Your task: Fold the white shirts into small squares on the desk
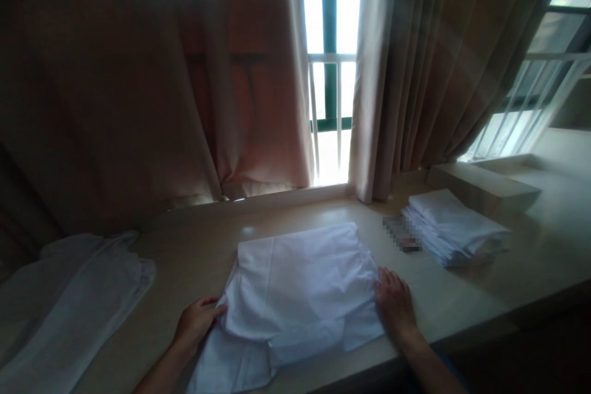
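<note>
A white cloth (pixel 305 283), partly folded, lies in front of me on the pale surface, with loose layers spreading out at its lower left. At its left edge, my left hand (pixel 196 323) pinches the fabric between thumb and fingers. My right hand (pixel 396 301) is closed on the opposite edge, its fingers bent and partly hidden by the fabric. Whether the cloth is a garment or a sheet, I cannot tell.
A stack of folded white cloths (pixel 455 228) stands to the right, beside a small blurred-out item (pixel 404 235). More white fabric (pixel 87 295) is spread at the left. Behind the pale counter (pixel 484 283) hang brown curtains (pixel 258 74) and a low box-like block (pixel 484 188).
</note>
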Demonstrator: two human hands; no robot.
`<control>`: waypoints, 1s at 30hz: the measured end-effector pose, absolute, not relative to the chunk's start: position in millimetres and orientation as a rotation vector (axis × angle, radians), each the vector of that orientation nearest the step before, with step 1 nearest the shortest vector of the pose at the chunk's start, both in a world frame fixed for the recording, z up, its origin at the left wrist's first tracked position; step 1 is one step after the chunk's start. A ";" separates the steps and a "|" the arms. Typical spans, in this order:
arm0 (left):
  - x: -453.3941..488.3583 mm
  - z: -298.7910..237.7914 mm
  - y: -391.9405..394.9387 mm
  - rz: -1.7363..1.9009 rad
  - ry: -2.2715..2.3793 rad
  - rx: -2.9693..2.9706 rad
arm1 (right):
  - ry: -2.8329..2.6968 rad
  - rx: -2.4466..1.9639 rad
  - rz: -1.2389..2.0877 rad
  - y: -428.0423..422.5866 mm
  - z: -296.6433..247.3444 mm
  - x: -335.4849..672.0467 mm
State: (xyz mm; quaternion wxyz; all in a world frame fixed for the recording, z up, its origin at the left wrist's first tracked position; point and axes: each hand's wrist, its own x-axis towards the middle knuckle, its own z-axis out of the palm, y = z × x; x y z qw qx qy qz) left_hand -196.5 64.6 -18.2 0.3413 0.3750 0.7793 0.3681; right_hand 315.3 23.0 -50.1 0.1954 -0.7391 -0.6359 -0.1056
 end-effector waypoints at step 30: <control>-159.5 -59.7 14.8 0.227 2.105 2.445 | -2.061 -2.013 -0.023 30.8 -53.3 294.0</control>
